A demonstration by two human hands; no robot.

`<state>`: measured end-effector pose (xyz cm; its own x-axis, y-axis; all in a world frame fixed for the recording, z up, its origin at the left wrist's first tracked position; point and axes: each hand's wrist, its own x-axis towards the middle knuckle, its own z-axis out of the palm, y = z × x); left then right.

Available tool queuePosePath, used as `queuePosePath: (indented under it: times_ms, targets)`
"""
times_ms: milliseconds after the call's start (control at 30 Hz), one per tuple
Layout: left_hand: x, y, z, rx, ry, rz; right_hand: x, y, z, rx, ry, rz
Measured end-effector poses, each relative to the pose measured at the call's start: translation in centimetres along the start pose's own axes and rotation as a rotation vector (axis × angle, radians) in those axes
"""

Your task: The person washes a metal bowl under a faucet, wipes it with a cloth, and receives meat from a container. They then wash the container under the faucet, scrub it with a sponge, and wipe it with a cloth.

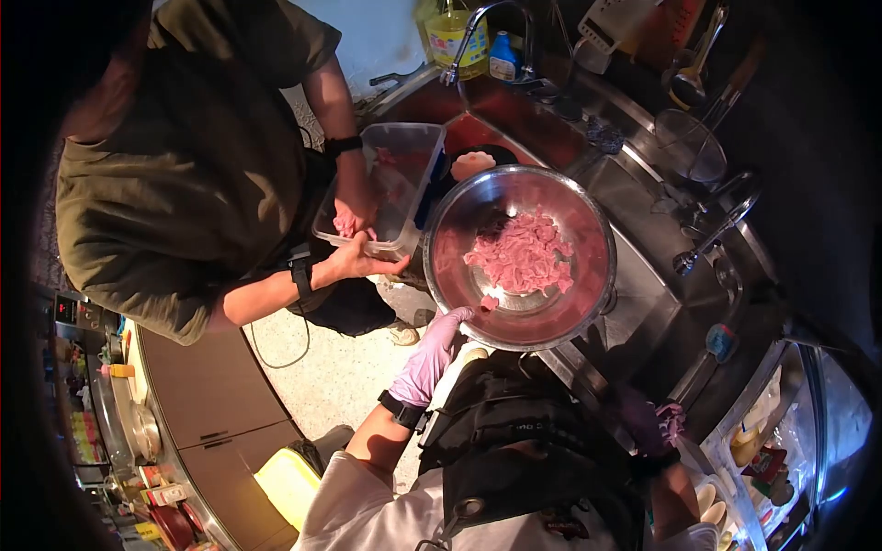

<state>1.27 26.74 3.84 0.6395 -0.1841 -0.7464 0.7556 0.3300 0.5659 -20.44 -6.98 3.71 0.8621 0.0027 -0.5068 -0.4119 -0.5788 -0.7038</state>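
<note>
A large steel mixing bowl sits at the sink's edge, tilted toward me, with a heap of sliced raw pink meat in it. My left hand, in a pinkish-purple glove, grips the bowl's near-left rim, thumb over the edge; a small scrap of meat lies close to that thumb. My right hand is low on the right, gloved and mostly in dark shadow, and its fingers are hard to make out. Across from me, a co-worker holds a clear plastic container beside the bowl, one bare hand inside it on some pink meat.
The steel sink runs to the right of the bowl, with faucets along it. A strainer and ladle hang behind. A blue bottle and yellow tub stand at the back. Cabinets line the left.
</note>
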Motion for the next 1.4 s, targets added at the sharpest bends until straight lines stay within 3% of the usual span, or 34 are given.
queuePosePath:
  times_ms: [333,733,1400]
  targets:
    - [-1.4,0.9,1.1,0.04,-0.016,0.027,-0.9,-3.0,-1.0,-0.053,-0.001,0.042]
    - [-1.0,1.0,0.8,0.013,-0.012,-0.043,-0.3,-1.9,-0.8,-0.168,-0.039,0.04]
    - [-0.5,0.3,0.6,0.04,0.028,0.033,-0.4,-2.7,-1.4,-0.138,-0.072,0.067]
